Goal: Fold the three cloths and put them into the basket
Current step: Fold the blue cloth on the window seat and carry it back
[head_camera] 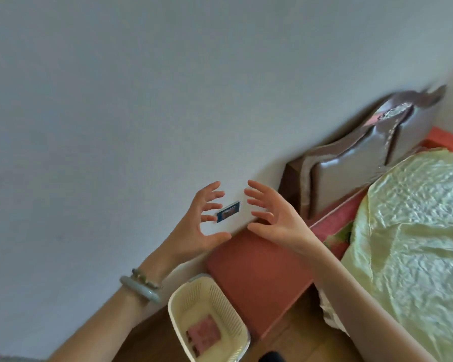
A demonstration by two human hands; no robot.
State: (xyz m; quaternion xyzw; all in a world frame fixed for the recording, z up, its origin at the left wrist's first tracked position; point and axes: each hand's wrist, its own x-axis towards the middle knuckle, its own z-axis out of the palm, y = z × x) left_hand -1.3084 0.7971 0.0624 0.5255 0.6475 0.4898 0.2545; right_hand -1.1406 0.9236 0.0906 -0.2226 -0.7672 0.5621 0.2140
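Note:
A cream plastic basket (179, 313) stands on the wooden floor at the bottom centre. A folded pink cloth (204, 334) lies flat on its bottom. My left hand (200, 220) and my right hand (277, 218) are raised in front of the wall, well above the basket, palms facing each other. Both have their fingers spread and hold nothing. A green bangle and a bead bracelet sit on my left wrist. No other cloth is clearly visible.
A reddish-brown bedside cabinet (259, 273) stands against the grey wall, right of the basket. A bed with a pale green crinkled cover (413, 231) fills the right side, with a padded brown headboard (356, 158) behind. A small dark sticker (228, 212) is on the wall.

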